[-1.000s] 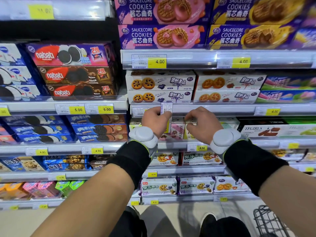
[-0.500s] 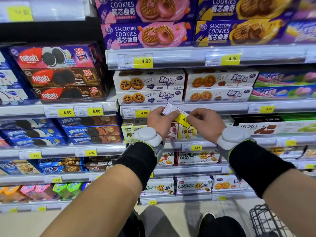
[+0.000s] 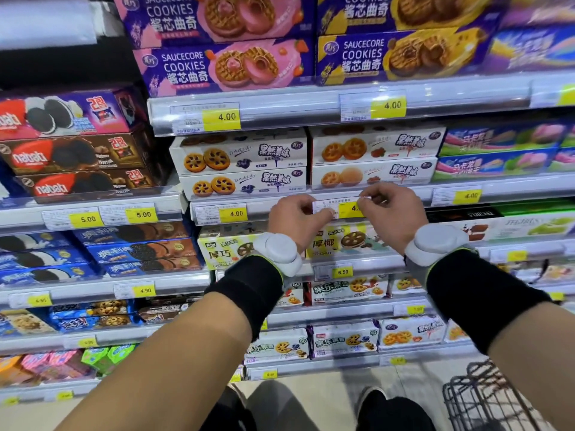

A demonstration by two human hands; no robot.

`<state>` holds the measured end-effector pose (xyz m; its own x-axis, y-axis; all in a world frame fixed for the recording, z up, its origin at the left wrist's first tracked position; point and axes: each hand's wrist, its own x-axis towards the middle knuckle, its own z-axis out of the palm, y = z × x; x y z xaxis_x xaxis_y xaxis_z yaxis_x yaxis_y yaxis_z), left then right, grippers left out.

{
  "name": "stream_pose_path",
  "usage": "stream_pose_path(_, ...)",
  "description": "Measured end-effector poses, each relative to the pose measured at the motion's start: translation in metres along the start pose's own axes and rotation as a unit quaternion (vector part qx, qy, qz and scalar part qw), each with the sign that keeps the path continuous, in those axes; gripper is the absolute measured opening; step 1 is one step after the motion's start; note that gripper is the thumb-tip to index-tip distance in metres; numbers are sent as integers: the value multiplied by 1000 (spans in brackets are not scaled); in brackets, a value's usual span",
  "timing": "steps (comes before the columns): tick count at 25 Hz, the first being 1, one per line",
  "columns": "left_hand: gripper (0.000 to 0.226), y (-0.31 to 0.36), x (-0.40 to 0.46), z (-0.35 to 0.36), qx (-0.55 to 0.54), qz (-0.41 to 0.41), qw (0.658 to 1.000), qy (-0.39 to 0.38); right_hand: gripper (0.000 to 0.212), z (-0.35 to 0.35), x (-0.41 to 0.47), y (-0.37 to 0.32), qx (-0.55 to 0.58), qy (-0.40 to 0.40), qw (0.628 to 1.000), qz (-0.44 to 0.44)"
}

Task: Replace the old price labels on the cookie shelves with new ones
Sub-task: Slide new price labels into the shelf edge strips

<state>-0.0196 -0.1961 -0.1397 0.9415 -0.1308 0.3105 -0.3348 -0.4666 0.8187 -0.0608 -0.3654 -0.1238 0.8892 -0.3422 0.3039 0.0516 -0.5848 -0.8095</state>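
The price label (image 3: pixel 340 207) is lying level along the shelf rail (image 3: pixel 404 194); your left hand (image 3: pixel 297 217) and right hand (image 3: pixel 390 209) are pinching its opposite ends.

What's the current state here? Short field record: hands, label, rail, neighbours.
left hand: pinching the label's left end
right hand: pinching the label's right end
price label: level, held against the rail, price partly covered
shelf rail: below the white cookie boxes
neighbour label: 4.00, to the left on the same rail
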Motion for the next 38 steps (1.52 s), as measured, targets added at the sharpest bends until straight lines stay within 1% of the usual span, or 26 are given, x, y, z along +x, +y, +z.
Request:
stream_pose_path(3,16,0,13,0,29,27,999,33,8,-8,11,10,5,-3,1000,6)
stream_pose_path(5,20,-5,22,-1,117,77,989,42,7,-10,17,17,6,6,1000,20)
stream_pose_path(7,27,-13,26,1,229,127,965,32,6,-9,21,24,14,13,999,29)
stream_pose_path(9,35,-19,28,6,308,153,938,32,5,-9,24,28,22,13,999,29)
stream_pose_path(11,40,-24,27,12,365,166,915,45,5,-8,26,30,15,12,1000,23)
stream_pose_path(13,42,-27,26,16,390,172,903,58,7,-9,28,31,2,11,1000,11)
stream_pose_path(18,41,-32,25,19,392,183,897,94,8,-8,32,29,19,33,999,-6)
stream_pose_path(22,39,-30,24,19,378,181,902,101,9,-6,32,21,15,53,997,-44)
stream_pose_path(25,34,-28,23,22,374,179,904,107,7,-4,32,16,14,61,997,-55)
stream_pose_path(31,18,-26,16,22,313,171,931,75,9,0,34,16,-18,57,996,-67)
stream_pose_path(33,15,-25,13,23,300,166,936,76,10,2,36,16,-51,53,994,-79)
stream_pose_path(35,17,-23,10,23,277,157,945,79,13,4,38,15,-91,50,990,-94)
stream_pose_path(38,35,-22,7,20,251,148,953,83,18,9,40,9,-135,36,985,-105)
